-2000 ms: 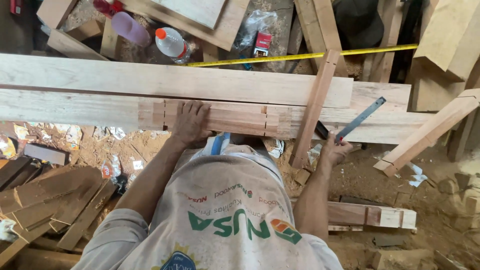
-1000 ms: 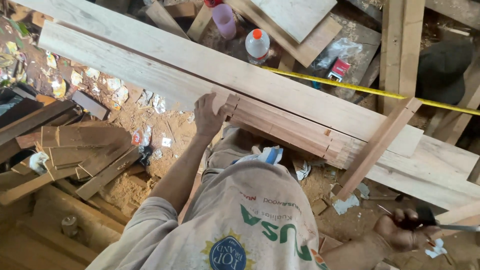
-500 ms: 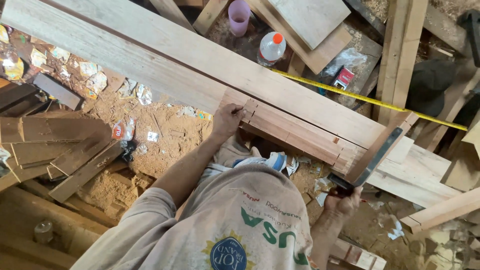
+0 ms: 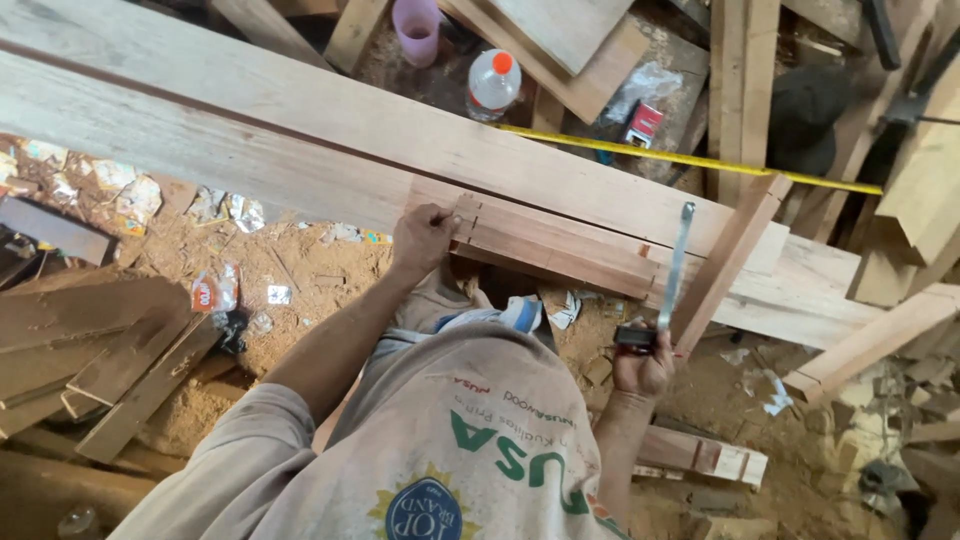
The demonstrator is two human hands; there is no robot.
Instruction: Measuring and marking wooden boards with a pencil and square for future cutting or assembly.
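We see the left hand (image 4: 422, 238) pressed with curled fingers on the notched wooden beam (image 4: 560, 250), which lies across the long planks (image 4: 250, 120). The right hand (image 4: 643, 368) is clenched around the black handle of a try square (image 4: 672, 268), its metal blade pointing up over the beam's near edge

The right hand (image 4: 643, 370) is hemmed at one o'clock by a leaning batten (image 4: 728, 262); bare sawdust floor (image 4: 320, 280) is left open at nine o'clock.
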